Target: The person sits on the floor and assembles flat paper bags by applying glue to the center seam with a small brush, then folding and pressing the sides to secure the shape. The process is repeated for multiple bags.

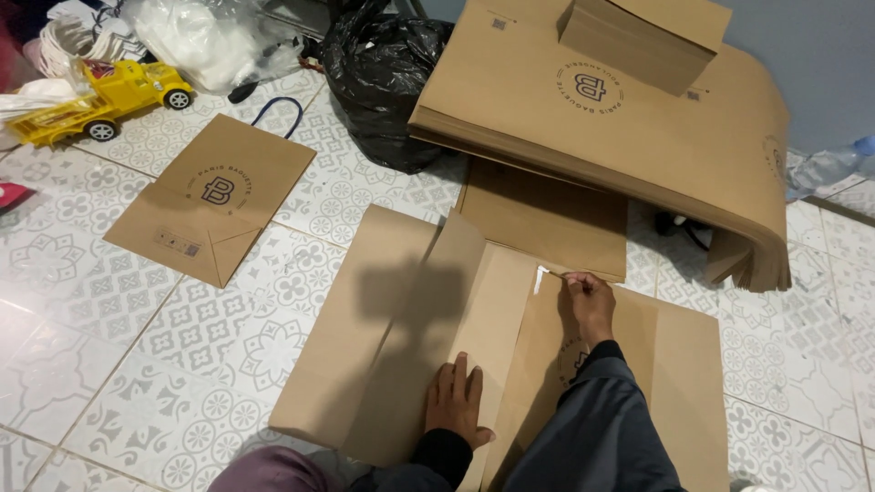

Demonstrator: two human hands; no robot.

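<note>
The near end of the unfolded kraft sheet [401, 346] is cut off by the lower edge and partly covered by dark sleeves. The clear plastic bottle [834, 166] is cropped at the right edge. Whatever is pinched by the right hand [591, 305] is too small to be identified.

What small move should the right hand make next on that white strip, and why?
Probably pull the white strip further along the fold: the right hand pinches its end at the flap's top edge, while the left hand lies flat, holding the brown paper sheet down.
</note>
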